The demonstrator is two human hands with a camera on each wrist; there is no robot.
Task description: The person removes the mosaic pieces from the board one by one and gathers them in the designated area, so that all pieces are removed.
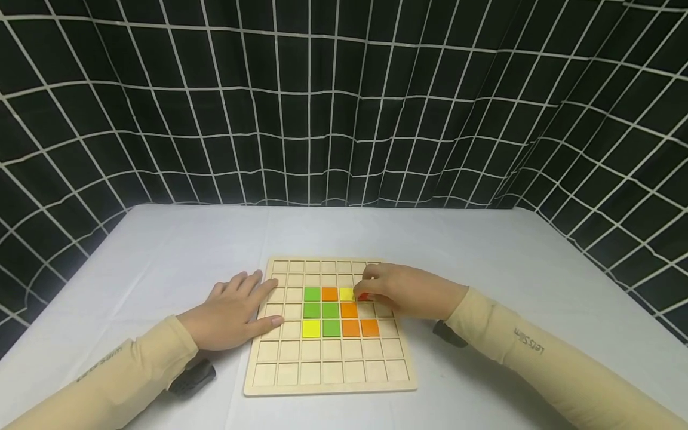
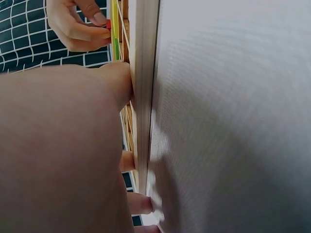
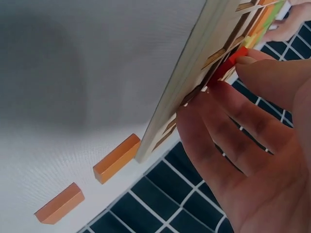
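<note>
A square wooden grid board [image 1: 322,392] lies on the white table. In its middle cells sit several green tiles [image 1: 330,310], several orange tiles [image 1: 369,328] and two yellow tiles [image 1: 311,328]. My right hand [image 1: 411,289] pinches a red tile [image 3: 228,65] between thumb and index finger. That tile is at the right end of the upper coloured row, beside a yellow one; my fingers partly cover it, and I cannot tell whether it is fully seated. My left hand [image 1: 228,313] rests at the board's left edge, fingers spread, with thumb and index finger on the board.
Two orange blocks [image 3: 116,158] lie on the white tablecloth [image 1: 188,239] beside the board in the right wrist view; the head view does not show them. A black curtain with white grid lines [image 1: 344,113] hangs behind the table and along both sides.
</note>
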